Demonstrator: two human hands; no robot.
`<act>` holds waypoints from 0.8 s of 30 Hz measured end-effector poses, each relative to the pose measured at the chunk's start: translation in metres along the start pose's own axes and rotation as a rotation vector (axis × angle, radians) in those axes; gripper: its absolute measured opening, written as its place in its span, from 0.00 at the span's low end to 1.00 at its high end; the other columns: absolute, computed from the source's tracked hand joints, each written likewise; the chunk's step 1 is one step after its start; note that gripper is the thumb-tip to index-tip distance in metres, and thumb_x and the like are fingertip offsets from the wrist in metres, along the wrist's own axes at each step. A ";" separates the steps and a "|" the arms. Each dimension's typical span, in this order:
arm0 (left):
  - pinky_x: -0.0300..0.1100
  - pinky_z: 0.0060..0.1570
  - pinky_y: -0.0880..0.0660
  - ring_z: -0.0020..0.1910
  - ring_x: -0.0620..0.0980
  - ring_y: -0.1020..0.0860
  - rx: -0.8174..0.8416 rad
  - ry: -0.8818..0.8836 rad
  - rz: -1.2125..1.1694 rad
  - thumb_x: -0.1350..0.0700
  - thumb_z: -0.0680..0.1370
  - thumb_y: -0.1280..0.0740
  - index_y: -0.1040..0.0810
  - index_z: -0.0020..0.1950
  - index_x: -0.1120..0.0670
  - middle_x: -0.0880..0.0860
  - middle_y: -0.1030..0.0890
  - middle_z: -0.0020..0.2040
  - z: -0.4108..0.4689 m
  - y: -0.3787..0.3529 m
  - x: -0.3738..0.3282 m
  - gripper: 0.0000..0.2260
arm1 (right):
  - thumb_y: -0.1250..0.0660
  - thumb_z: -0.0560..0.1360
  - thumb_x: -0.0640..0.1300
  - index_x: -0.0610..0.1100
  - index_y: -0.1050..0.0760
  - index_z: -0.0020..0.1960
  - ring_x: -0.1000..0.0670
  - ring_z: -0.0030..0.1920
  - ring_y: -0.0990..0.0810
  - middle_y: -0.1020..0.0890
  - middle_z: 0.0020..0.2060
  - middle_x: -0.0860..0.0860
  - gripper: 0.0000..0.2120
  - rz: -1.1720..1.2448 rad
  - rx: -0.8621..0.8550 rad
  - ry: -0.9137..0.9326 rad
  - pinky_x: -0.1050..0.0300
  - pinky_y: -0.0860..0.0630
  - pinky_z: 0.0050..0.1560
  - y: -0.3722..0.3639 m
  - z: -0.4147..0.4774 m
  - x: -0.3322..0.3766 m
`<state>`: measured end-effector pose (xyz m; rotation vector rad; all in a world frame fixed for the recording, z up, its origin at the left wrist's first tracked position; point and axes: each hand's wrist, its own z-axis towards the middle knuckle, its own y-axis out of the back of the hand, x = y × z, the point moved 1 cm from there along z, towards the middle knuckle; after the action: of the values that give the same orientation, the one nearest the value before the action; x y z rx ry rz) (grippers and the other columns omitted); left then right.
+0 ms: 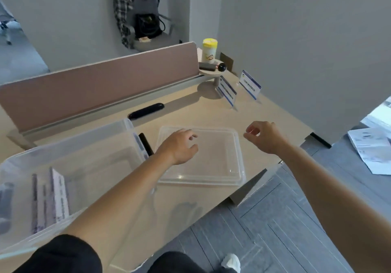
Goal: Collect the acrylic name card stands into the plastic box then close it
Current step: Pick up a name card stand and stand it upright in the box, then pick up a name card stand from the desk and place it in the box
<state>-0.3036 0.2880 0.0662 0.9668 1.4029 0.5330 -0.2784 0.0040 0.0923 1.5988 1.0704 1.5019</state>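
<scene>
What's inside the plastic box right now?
Several name card stands stand against the plastic box's left side, blurred through the wall. The left forearm covers the near right corner.

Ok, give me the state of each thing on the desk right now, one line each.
plastic box: open, some stands inside
lid: off, flat on the desk
two name card stands: upright, not yet collected
left hand: empty, over the lid
right hand: empty, curled

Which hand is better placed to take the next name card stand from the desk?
Probably the right hand. It is empty and open, nearer the two name card stands standing at the far right. The left hand hovers over the lid, beside the plastic box.
</scene>
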 end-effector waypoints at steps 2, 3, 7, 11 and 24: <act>0.48 0.61 0.27 0.59 0.48 0.25 -0.003 0.019 0.000 0.49 0.76 0.36 0.25 0.66 0.50 0.48 0.23 0.61 0.026 -0.016 -0.032 0.18 | 0.31 0.77 0.52 0.45 0.19 0.54 0.48 0.48 0.19 0.16 0.46 0.51 0.12 0.028 -0.020 0.011 0.51 0.22 0.52 0.020 0.012 -0.042; 0.47 0.60 0.27 0.58 0.48 0.24 -0.002 0.028 0.001 0.49 0.76 0.36 0.24 0.65 0.50 0.48 0.23 0.60 0.038 -0.024 -0.047 0.18 | 0.31 0.77 0.51 0.44 0.19 0.54 0.47 0.48 0.19 0.16 0.45 0.50 0.12 0.039 -0.024 0.013 0.52 0.22 0.52 0.030 0.017 -0.061; 0.44 0.54 0.25 0.52 0.46 0.22 0.012 0.059 -0.055 0.49 0.76 0.35 0.22 0.60 0.48 0.45 0.21 0.53 0.080 -0.049 -0.101 0.14 | 0.31 0.77 0.53 0.44 0.19 0.54 0.46 0.50 0.18 0.17 0.46 0.49 0.13 0.042 -0.005 0.014 0.50 0.22 0.53 0.072 0.037 -0.123; 0.37 0.46 0.27 0.47 0.41 0.22 0.034 0.080 -0.125 0.48 0.77 0.35 0.22 0.57 0.47 0.42 0.21 0.48 0.118 -0.071 -0.142 0.10 | 0.35 0.79 0.56 0.46 0.20 0.56 0.47 0.50 0.20 0.17 0.48 0.49 0.15 -0.020 0.022 0.018 0.53 0.22 0.50 0.106 0.063 -0.171; 0.36 0.44 0.28 0.45 0.42 0.22 0.073 0.062 -0.268 0.51 0.77 0.34 0.21 0.58 0.49 0.44 0.19 0.47 0.294 -0.128 -0.206 0.10 | 0.34 0.78 0.56 0.50 0.20 0.53 0.50 0.48 0.20 0.18 0.47 0.53 0.12 -0.014 0.024 -0.079 0.53 0.23 0.49 0.166 0.176 -0.271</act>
<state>-0.0779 -0.0192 0.0495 0.8089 1.5875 0.3158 -0.0834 -0.3020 0.1084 1.6500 1.0563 1.4101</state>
